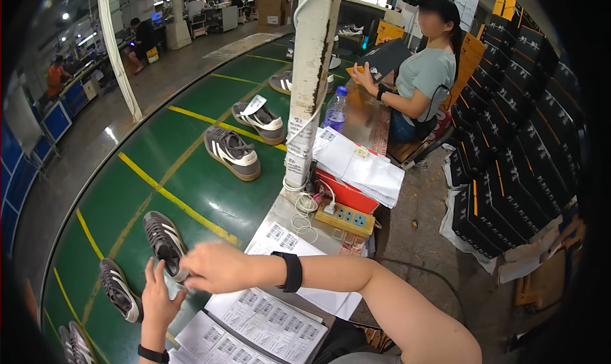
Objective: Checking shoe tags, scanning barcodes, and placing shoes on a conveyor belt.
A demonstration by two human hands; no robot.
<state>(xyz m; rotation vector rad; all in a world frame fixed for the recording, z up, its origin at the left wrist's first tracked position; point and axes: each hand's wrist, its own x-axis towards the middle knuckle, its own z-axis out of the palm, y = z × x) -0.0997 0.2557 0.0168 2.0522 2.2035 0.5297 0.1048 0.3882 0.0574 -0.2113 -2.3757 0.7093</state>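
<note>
My right hand (216,268) reaches left over the green conveyor belt, slightly smeared by motion. Its fingers curl together at the heel of a dark grey sneaker (164,237) with white stripes; whatever they may hold is too small to make out. Just left of it, my left hand (160,297) is open, thumb and fingers apart, with nothing seen in it. A matching sneaker (118,287) lies on the belt beside the left hand. Under my wrists are sheets of printed barcode labels (267,319), spread along the belt's near edge.
More striped sneakers (232,153) stand farther along the belt. A white post (309,90) rises at its edge, near a power strip (344,220), a paper stack (358,163) and a bottle (336,109). A co-worker (423,77) holds a dark box beside stacked black shoeboxes (509,154).
</note>
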